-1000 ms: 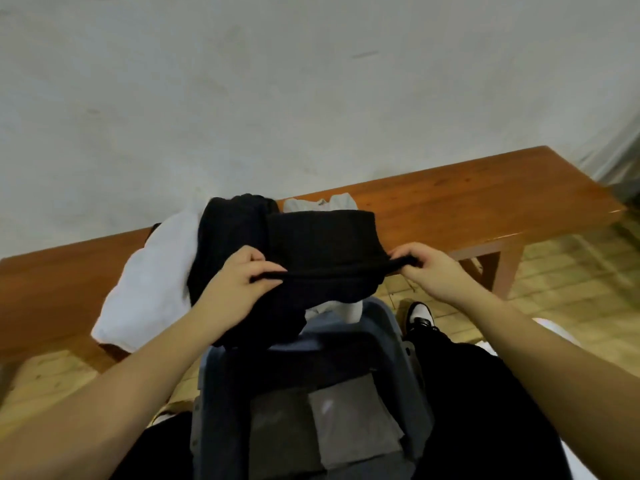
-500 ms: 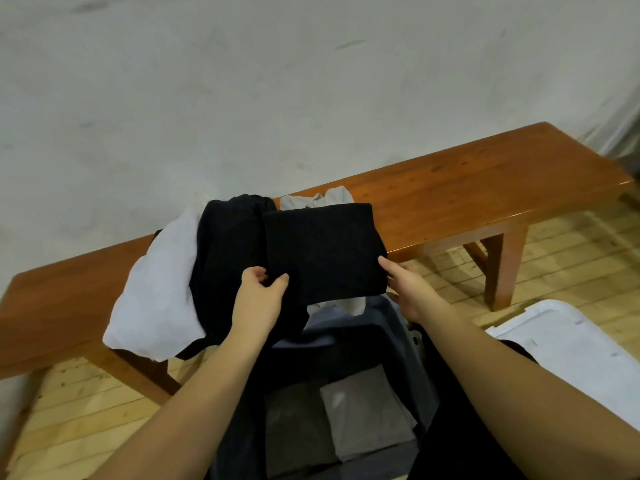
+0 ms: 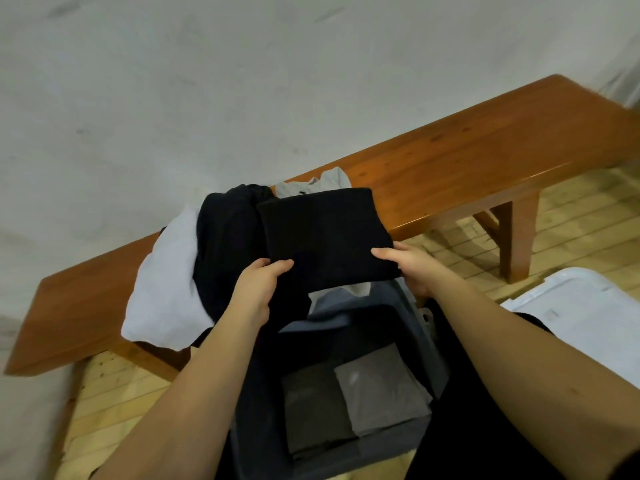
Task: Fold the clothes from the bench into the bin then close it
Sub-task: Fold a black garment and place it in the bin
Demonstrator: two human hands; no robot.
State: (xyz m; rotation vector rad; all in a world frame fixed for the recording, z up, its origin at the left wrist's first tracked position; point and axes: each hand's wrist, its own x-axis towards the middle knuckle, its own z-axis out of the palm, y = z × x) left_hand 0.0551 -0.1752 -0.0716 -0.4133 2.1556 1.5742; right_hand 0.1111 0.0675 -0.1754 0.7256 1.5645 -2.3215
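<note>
Pale wall backs a wooden bench (image 3: 485,147). Both hands hold a folded black garment (image 3: 325,237) above the bin (image 3: 429,344), over the bench's front edge: left hand (image 3: 258,289) pinches its near-left corner, right hand (image 3: 412,265) grips its near-right corner. Unfolded clothes (image 3: 194,265) lie on the bench; a white lid (image 3: 585,317) lies beside the bin.

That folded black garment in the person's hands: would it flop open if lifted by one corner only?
Probably yes. The folded black garment is soft cloth, and both the left hand and the right hand grip its near edge, which suggests that it needs support. It looks thick, so likely not slippery, and light for its size.
</note>
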